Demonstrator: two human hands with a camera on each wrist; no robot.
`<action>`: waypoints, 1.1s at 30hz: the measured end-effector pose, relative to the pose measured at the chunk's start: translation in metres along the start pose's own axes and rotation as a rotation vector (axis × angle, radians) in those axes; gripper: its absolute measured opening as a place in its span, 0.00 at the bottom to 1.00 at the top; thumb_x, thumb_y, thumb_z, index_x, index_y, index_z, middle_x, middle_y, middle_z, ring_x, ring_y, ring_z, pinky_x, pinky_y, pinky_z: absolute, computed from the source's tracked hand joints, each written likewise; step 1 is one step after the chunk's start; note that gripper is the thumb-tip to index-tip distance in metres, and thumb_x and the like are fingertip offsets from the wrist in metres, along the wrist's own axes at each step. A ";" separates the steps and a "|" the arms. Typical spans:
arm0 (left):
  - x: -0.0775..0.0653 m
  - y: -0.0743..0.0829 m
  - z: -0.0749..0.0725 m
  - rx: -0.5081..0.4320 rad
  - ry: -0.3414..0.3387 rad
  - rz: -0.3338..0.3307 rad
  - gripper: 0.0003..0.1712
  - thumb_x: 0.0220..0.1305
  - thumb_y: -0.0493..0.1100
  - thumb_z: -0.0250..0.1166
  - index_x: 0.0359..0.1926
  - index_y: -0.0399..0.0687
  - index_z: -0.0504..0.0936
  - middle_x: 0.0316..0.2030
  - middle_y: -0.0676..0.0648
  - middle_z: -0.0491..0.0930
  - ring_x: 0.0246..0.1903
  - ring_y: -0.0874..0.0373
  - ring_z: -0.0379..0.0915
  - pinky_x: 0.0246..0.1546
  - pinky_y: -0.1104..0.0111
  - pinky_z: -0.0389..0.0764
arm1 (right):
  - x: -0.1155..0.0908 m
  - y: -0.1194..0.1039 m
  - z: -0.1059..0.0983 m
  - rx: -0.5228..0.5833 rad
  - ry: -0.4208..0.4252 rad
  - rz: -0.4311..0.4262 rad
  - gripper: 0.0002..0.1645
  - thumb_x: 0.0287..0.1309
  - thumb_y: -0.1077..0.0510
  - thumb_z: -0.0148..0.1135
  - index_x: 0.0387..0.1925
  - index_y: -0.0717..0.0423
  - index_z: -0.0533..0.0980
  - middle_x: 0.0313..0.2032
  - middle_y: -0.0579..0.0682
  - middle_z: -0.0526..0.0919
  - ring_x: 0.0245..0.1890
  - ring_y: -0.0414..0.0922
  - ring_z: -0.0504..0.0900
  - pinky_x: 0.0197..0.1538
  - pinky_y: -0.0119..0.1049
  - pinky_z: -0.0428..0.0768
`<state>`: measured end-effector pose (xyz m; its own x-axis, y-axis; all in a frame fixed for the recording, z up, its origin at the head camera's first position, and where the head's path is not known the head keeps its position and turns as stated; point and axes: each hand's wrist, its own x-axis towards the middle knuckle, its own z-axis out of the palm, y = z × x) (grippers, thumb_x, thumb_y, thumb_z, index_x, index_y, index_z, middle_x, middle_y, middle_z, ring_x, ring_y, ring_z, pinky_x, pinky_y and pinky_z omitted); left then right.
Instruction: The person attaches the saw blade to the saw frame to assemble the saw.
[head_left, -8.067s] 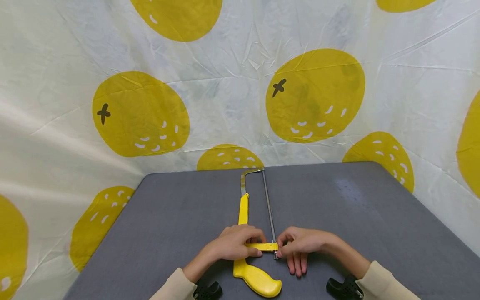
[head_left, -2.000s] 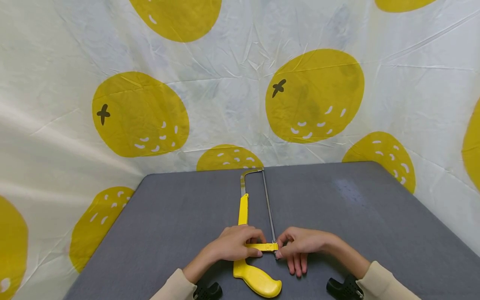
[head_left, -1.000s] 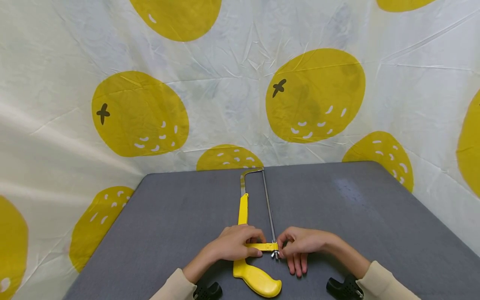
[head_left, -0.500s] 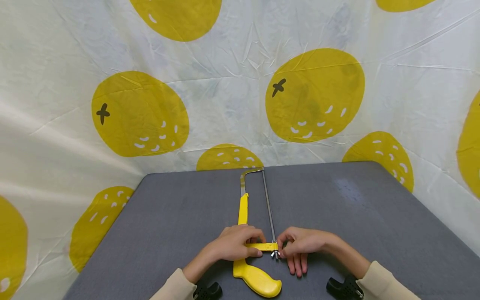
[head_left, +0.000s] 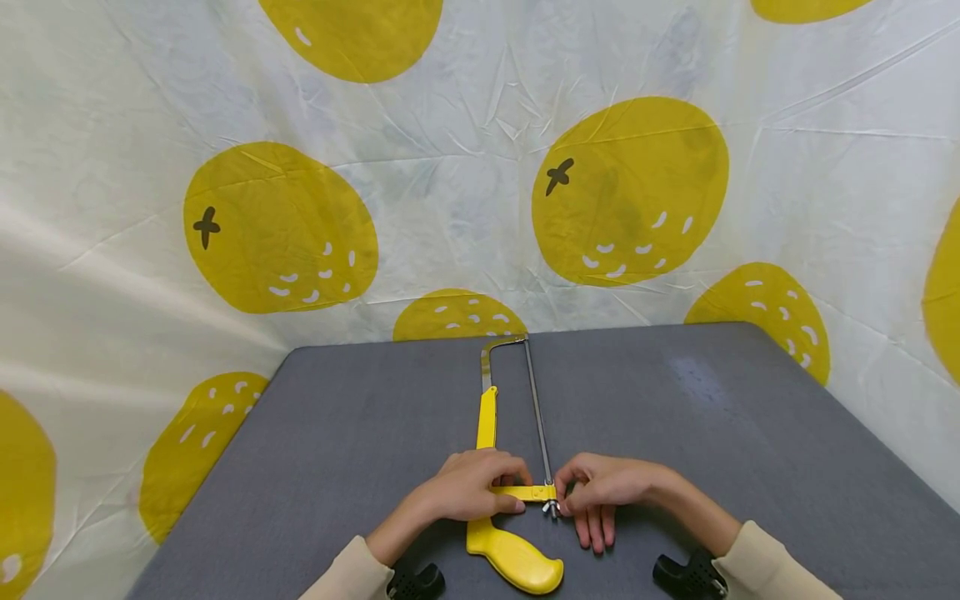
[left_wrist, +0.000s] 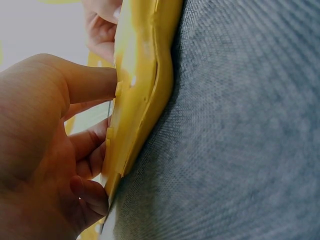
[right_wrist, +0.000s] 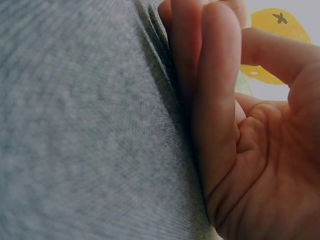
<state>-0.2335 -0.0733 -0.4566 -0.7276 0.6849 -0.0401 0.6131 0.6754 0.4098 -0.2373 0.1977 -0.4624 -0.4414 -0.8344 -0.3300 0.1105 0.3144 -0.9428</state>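
A yellow hacksaw lies on the grey table, its handle toward me and its thin blade on the right side. My left hand holds the near end of the yellow frame, thumb on the near side and fingers on the far side. In the left wrist view, the thumb presses the yellow body. At the blade's near end sits a small metal wing nut. My right hand pinches at it with thumb and index finger, while the other fingers extend down along the tabletop.
The grey cloth-covered table reaches back to a white curtain printed with yellow fruit. Black wrist devices are strapped at both cuffs.
Both hands and the hacksaw keep their places. The wing nut has turned: two seconds ago the right thumb covered it, and now its wings show spread beside the thumb tip.
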 end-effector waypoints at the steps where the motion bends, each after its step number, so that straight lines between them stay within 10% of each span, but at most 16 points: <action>1: 0.000 0.000 0.000 0.001 0.000 0.000 0.10 0.66 0.57 0.71 0.47 0.76 0.84 0.32 0.65 0.75 0.31 0.72 0.67 0.30 0.73 0.66 | 0.000 0.000 0.000 0.002 0.000 0.001 0.08 0.69 0.62 0.59 0.43 0.65 0.76 0.25 0.54 0.88 0.19 0.39 0.87 0.22 0.33 0.83; 33: 0.001 -0.004 0.004 0.007 -0.001 0.020 0.09 0.67 0.58 0.70 0.48 0.77 0.84 0.33 0.66 0.75 0.31 0.72 0.68 0.31 0.73 0.67 | 0.001 0.002 -0.001 0.028 -0.030 -0.016 0.10 0.70 0.62 0.60 0.43 0.68 0.76 0.23 0.49 0.86 0.20 0.37 0.87 0.23 0.31 0.83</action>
<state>-0.2359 -0.0741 -0.4621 -0.7152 0.6982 -0.0327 0.6294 0.6636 0.4043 -0.2381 0.1976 -0.4648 -0.4167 -0.8524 -0.3158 0.1285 0.2887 -0.9487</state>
